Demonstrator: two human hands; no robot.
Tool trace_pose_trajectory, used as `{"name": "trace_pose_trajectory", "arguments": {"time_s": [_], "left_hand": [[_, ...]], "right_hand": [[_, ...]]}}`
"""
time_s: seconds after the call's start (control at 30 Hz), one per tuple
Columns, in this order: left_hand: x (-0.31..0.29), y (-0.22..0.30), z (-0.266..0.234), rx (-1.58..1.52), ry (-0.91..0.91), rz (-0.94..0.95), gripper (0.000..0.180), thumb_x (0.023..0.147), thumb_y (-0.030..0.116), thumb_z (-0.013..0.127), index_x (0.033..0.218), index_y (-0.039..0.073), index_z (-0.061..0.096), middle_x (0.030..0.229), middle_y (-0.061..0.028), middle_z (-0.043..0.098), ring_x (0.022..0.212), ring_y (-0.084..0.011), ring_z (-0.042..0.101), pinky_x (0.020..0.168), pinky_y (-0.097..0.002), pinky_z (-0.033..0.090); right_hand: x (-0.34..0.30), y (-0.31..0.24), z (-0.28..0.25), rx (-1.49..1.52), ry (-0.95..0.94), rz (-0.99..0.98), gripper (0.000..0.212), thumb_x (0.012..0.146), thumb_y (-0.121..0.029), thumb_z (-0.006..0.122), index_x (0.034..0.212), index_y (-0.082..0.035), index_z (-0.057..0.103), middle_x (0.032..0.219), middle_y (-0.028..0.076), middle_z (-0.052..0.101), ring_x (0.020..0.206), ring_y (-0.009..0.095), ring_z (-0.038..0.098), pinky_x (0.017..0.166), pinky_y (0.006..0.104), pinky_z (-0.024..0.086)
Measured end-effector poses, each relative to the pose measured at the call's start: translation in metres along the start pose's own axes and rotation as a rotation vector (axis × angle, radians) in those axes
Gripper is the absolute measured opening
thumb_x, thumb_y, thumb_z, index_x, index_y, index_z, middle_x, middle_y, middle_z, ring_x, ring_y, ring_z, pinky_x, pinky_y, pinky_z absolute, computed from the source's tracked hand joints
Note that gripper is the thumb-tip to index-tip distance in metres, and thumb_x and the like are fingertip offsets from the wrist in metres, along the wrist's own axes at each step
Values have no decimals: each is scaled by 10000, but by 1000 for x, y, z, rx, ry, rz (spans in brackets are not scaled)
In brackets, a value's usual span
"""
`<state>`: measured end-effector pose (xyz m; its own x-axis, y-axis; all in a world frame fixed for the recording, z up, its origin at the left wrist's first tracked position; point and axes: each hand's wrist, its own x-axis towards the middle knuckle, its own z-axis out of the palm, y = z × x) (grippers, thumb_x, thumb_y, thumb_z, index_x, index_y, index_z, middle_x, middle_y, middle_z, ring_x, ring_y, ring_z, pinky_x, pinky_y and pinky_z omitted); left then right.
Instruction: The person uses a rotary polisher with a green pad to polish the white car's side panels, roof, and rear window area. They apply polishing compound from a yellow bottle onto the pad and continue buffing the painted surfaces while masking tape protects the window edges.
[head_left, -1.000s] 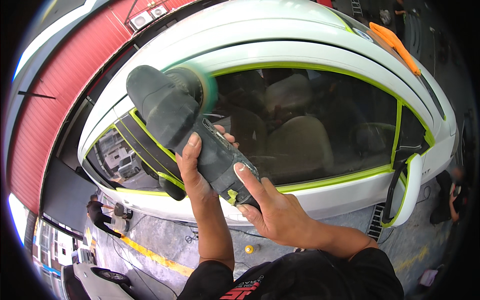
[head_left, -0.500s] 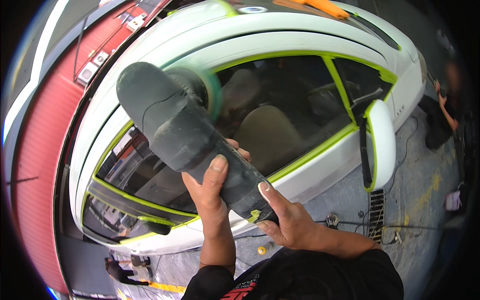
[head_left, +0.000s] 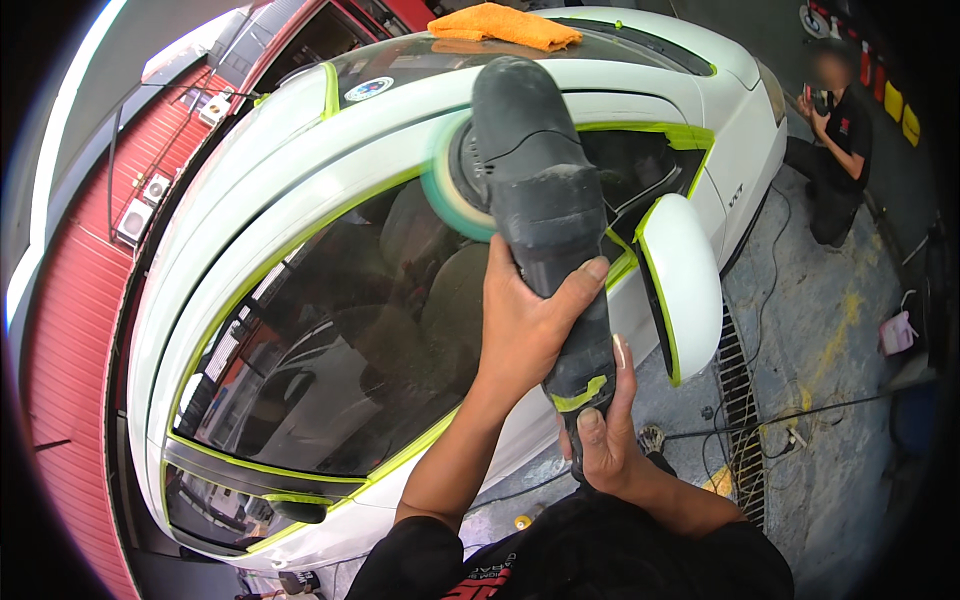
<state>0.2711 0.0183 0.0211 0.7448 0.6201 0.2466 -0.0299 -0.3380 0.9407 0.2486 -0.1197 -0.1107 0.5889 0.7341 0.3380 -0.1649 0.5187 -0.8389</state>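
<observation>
A black car polisher [head_left: 545, 190] is held between my two hands. Its round green-edged pad [head_left: 447, 185] meets the white frame above the side window of the white car [head_left: 300, 148]; the exact contact is partly hidden by the tool. My left hand [head_left: 530, 315] wraps around the middle of the body, thumb on top. Farther down, by the cable end with a piece of green tape [head_left: 580, 394], my right hand [head_left: 610, 430] grips the handle. Green masking tape [head_left: 330, 220] edges the dark side windows [head_left: 350, 320].
An orange cloth [head_left: 505, 26] lies on the car's upper surface. The wing mirror [head_left: 685, 285] sticks out close to my right hand. A person [head_left: 835, 140] crouches at the far right. Cables and a floor grate [head_left: 740, 420] run along the floor beside a yellow-capped bottle [head_left: 522, 522].
Both hands have carried the polisher to the right along the window's upper edge, tilting it more upright. My right hand has shifted its hold at the handle's end. The view has turned as well.
</observation>
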Motion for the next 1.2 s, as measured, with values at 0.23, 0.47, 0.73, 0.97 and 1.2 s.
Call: {"name": "trace_pose_trajectory", "arguments": {"time_s": [0.23,0.47,0.73,0.97,1.2], "left_hand": [[9,3,10,17,-58,9,610,848,317,837,1229,-49,532,1102,-158,669,998,-209,645,903,-347,517],[33,14,43,118,-141,-55,579,865,325,809,1212,-65,558,1050,-141,678,910,-175,654,828,-311,534],[39,24,87,73,79,-74,619,838,341,812,1230,-69,567,1091,-161,677,982,-208,642,902,-342,508],[4,34,69,-125,476,-34,519,940,386,665,1181,-69,595,975,-188,701,776,-239,725,684,-338,606],[2,15,29,-394,645,260,472,1012,368,553,1230,-48,586,1140,-208,664,991,-291,699,883,-430,605]], "right_hand": [[9,-17,-7,39,47,28,792,1100,-298,422,1630,-110,-137,995,122,557,595,108,498,563,284,473],[16,-41,-25,155,74,112,815,1113,-332,414,1616,-128,-195,1163,183,543,592,130,499,558,311,482],[28,-83,-102,138,-124,175,809,1091,-229,451,1611,-24,-134,1554,309,257,695,173,554,614,324,505],[88,-105,-136,-315,-595,-145,813,1038,-184,589,1611,38,56,1614,352,245,1472,469,373,1130,484,420],[161,-114,-118,-545,-958,-23,823,984,-231,679,1623,-65,187,1518,273,466,1224,455,607,894,461,569]]}}
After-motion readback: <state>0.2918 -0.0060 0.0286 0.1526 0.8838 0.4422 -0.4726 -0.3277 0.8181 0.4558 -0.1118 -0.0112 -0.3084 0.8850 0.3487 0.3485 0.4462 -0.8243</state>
